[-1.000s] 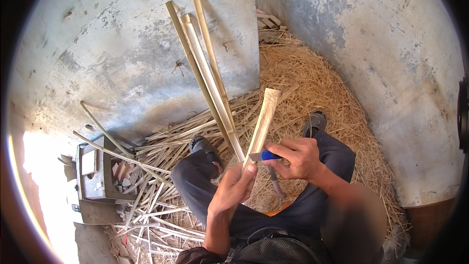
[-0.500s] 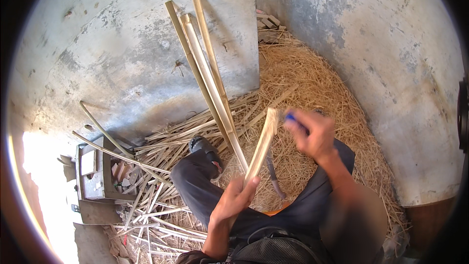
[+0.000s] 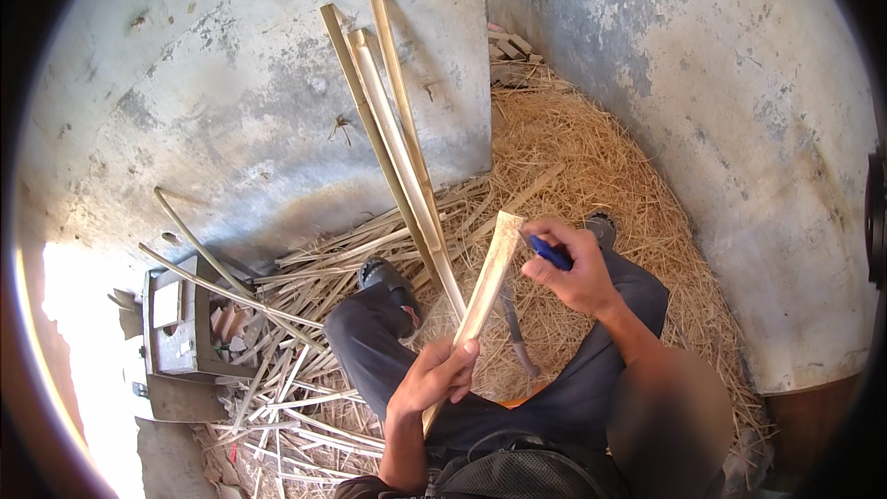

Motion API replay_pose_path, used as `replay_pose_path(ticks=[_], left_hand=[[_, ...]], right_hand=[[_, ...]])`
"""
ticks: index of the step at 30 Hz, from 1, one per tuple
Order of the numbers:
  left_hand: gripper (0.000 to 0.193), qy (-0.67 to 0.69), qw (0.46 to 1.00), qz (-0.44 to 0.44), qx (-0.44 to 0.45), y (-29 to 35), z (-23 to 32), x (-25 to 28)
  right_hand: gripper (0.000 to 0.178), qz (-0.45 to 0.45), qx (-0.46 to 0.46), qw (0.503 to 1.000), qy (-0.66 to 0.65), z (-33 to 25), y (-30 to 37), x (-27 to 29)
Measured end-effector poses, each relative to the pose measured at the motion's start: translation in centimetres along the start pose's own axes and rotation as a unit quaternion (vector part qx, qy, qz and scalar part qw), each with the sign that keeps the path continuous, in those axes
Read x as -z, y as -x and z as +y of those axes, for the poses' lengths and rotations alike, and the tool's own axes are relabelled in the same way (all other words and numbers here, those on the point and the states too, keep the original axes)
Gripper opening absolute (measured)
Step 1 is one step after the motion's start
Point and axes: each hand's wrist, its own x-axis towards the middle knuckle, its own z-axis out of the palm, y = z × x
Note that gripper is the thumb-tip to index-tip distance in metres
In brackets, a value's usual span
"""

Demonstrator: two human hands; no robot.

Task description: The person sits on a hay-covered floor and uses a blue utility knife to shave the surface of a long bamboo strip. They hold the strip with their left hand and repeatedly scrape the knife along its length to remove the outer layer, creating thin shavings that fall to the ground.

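Change from half a second before: the right hand [image 3: 577,268] sits lower and closer to the top of the bamboo strip [image 3: 480,300]; the strip and the left hand [image 3: 434,379] have barely shifted.
Bamboo strip, position: held over the person's lap, between the knees, above the straw-covered ground.
Bamboo strip, axis: long axis runs from lower left to upper right; the squared upper end points up and away toward the wall, the lower end passes down through the left hand.
Left hand: fingers closed around the lower part of the strip.
Right hand: closed in a fist on a blue-handled knife [image 3: 552,253], just beside the strip's upper end; whether the blade touches the strip cannot be told.
Leaning bamboo slats [image 3: 393,129]: several long pale slats propped against the grey concrete wall [image 3: 231,102], tilted up and to the left.
Straw pile [image 3: 601,166]: fills the corner of the walls.
Loose split bamboo [image 3: 305,379]: scattered on the ground at the person's left.
Grey box-like object [image 3: 176,333]: stands far left, with small pale pieces beside it; its contents cannot be told.
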Motion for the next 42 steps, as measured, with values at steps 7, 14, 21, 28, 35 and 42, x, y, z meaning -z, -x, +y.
replay_pose_path(ticks=[7, 14, 21, 28, 35, 42], left_hand=[[0.044, -0.020, 0.999, -0.039, 0.023, -1.5, -0.1, -0.6], [0.049, -0.192, 0.979, 0.024, -0.070, -0.1, -2.9, 0.0], [0.048, -0.315, 0.935, 0.139, -0.084, 0.7, -1.9, -1.5], [0.036, -0.332, 0.906, 0.239, -0.106, -0.3, 1.8, -3.2], [0.038, -0.344, 0.887, 0.274, -0.141, -1.1, 2.5, -4.3], [0.040, -0.419, 0.833, 0.308, -0.187, -1.4, 3.4, -5.1]], right_hand=[[0.037, -0.081, -0.130, 0.956, -0.250, 0.5, -0.1, -0.8], [0.035, -0.050, -0.132, 0.962, -0.233, 0.1, -0.4, 0.5], [0.031, 0.018, -0.041, 0.993, -0.108, 0.1, 0.0, 0.4], [0.027, 0.015, 0.084, 0.988, 0.129, -1.0, 0.6, 0.0], [0.030, -0.049, 0.199, 0.952, 0.228, -0.7, 1.3, -1.9], [0.031, -0.049, 0.208, 0.948, 0.237, -0.1, 1.7, -2.8]])
